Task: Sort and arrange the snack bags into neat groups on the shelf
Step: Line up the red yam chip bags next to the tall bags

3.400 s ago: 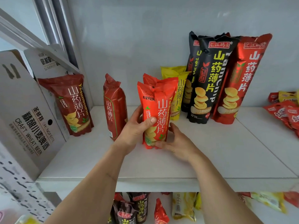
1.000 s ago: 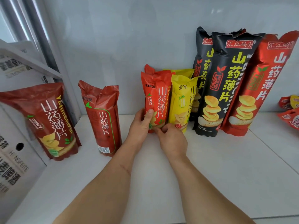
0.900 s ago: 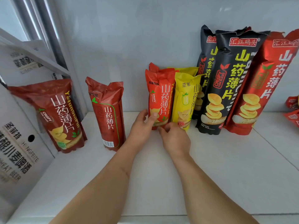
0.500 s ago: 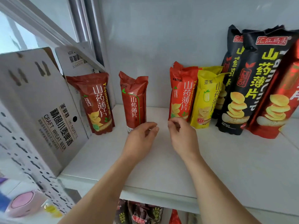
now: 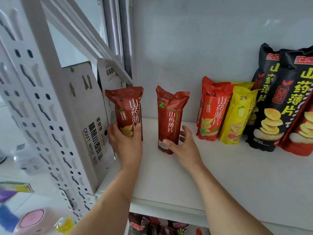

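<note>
Dark-red bags [image 5: 126, 108] [image 5: 170, 116], two upright, one grasped by each hand's [image 5: 126, 145] [image 5: 184, 148] fingers.

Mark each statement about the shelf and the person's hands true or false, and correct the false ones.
1. The left hand holds a dark red bag. True.
2. The right hand holds the yellow bag. False: its grip is round the second dark red bag, the one standing further right.
3. The yellow bag stands between a bright red bag and the black bags. True.
4. All the bags lie flat on the shelf. False: they stand upright.
5. A cardboard box stands left of the shelf. True.
</note>
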